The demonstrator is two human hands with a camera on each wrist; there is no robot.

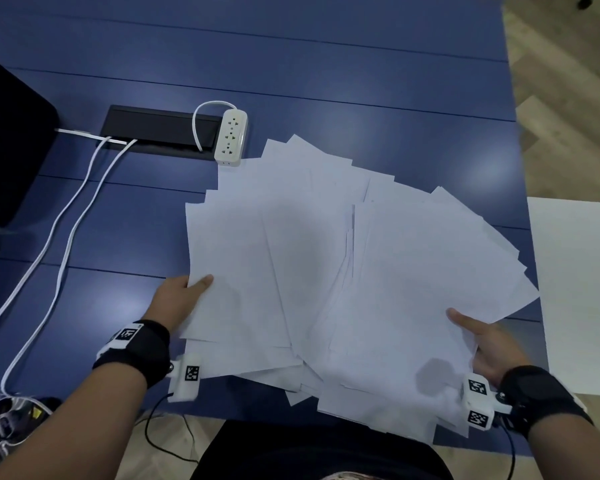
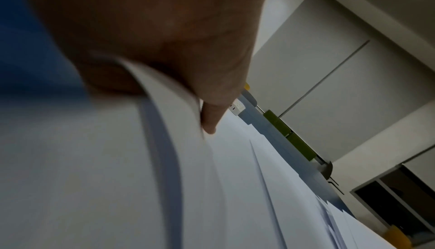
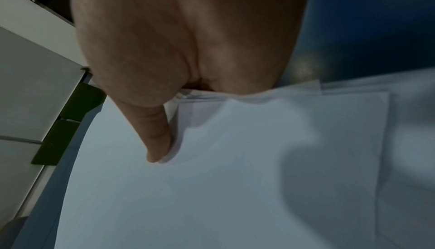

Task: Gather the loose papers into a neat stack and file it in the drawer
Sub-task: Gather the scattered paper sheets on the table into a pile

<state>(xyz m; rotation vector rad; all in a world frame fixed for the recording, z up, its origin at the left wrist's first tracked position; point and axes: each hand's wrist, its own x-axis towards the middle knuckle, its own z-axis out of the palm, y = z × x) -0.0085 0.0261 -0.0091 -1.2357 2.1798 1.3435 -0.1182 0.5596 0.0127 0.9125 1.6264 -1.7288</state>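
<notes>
Left hand (image 1: 177,299) at eight o'clock and right hand (image 1: 489,344) at four each pinch the fanned papers (image 1: 326,271); thumbs on top.

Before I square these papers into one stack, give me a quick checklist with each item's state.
1. Left hand has a grip on the papers' left edge, thumb on top: ok.
2. Right hand pinches the right edge: ok.
3. Sheets aligned: not ok, fanned out.
4. All sheets on the table: not ok, near corners overhang.
5. Power strip clear of papers: not ok, a far corner reaches it.
6. Drawer open: cannot tell.
</notes>
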